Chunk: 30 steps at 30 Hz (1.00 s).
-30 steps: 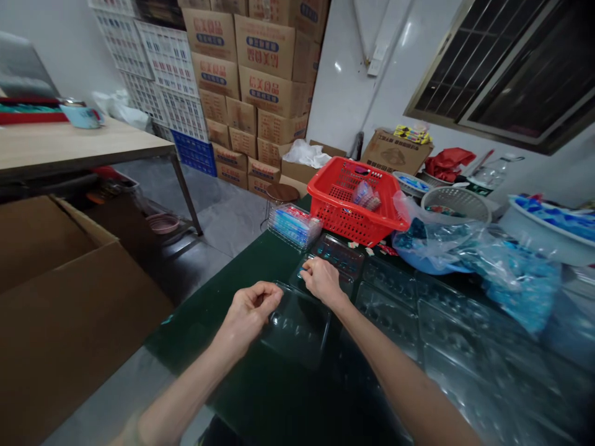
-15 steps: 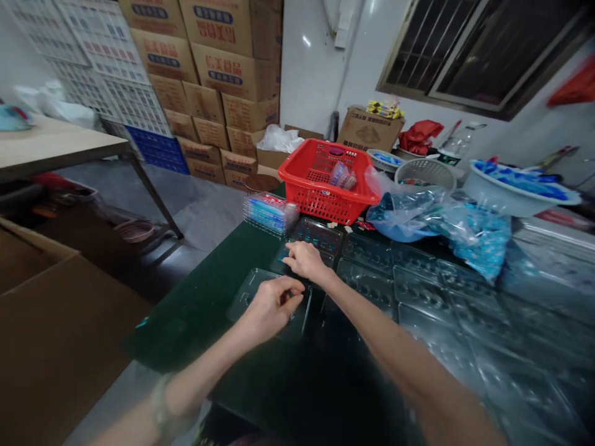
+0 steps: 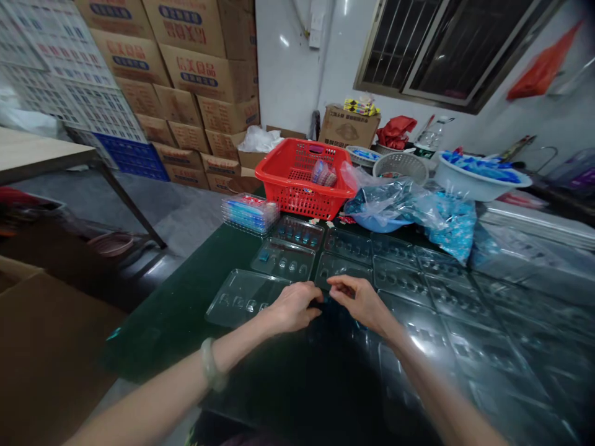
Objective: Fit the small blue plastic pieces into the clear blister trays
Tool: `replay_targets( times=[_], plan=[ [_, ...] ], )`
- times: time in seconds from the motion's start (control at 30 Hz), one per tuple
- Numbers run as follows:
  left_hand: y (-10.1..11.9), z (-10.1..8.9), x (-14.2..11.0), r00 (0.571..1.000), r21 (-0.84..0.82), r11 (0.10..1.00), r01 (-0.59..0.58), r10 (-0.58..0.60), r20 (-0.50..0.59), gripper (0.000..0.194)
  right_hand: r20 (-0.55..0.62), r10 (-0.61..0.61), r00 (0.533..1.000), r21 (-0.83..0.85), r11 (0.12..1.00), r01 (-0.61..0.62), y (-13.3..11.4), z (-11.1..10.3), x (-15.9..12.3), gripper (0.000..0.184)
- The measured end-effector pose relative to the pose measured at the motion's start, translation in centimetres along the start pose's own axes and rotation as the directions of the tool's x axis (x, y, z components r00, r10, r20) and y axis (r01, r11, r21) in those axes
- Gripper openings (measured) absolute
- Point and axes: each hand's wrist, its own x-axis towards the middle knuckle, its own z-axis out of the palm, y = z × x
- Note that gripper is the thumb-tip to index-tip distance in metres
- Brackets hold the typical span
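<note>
Fingers of the right hand and the left hand curl narrowly toward each other, their tips almost meeting just above the dark green table. A small blue speck shows between them, but it is too small to tell whether either hand pinches it. Both hands hover at the near edge of a clear plastic blister tray, and a second blister tray lies just beside the left hand, its hollows apparently empty. Farther up, a third blister tray carries small blue pieces, seated singly in its hollows so that each stays apart from its neighbours. More trays lie flat, edge to edge, across the table to the right, hollows up, which leaves every cavity open to reach. Beyond them stand a stack of filled trays, a red plastic basket with a small packet inside, a clear plastic bag of blue pieces and a white basin heaped with blue items. A bangle circles the left wrist.
</note>
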Motion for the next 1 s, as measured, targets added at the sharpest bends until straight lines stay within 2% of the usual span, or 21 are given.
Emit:
replay_targets(
  times=[0.13,0.2,0.3,0.37,0.57,0.73,0.83,1.0],
  plan=[
    [0.3,-0.7,-0.2,0.999,-0.133,0.991,0.032,-0.03,0.011,0.023,-0.021,0.048,0.999,0.111,0.993,-0.046,-0.7,0.6,-2.0,0.031],
    [0.5,-1.1,-0.3,0.997,-0.294,0.953,0.075,-0.066,0.04,0.03,-0.059,0.02,0.998,0.121,0.993,-0.013,-1.6,1.1,-2.2,0.037],
    [0.9,-1.5,-0.6,0.986,-0.6,0.783,0.164,-0.143,0.084,0.032,-0.135,-0.068,0.989,0.078,0.994,0.079,-3.0,2.0,-1.9,0.025],
    [1.1,-1.8,-0.9,0.981,-0.701,0.689,0.184,-0.173,0.087,0.032,-0.154,-0.09,0.984,0.061,0.993,0.1,-3.7,2.4,-1.6,0.016],
    [1.4,-2.5,-2.4,0.979,-0.76,0.63,0.157,-0.201,0.036,0.03,-0.19,-0.027,0.981,0.167,0.984,0.059,-4.9,3.3,-1.1,0.015],
    [1.7,-2.9,-3.6,0.975,-0.747,0.652,0.126,-0.221,-0.029,0.024,-0.104,0.067,0.992,0.35,0.937,-0.027,-5.0,3.8,-1.0,0.018],
    [2.0,-3.2,-4.1,0.972,-0.734,0.671,0.101,-0.223,-0.07,0.019,-0.146,0.049,0.988,0.343,0.939,0.004,-5.3,4.1,-1.2,0.017],
    [2.6,-3.2,-4.6,0.962,-0.748,0.661,0.07,-0.243,-0.125,0.023,-0.227,-0.013,0.974,0.234,0.97,0.067,-5.9,4.6,-1.3,0.016]
  ],
)
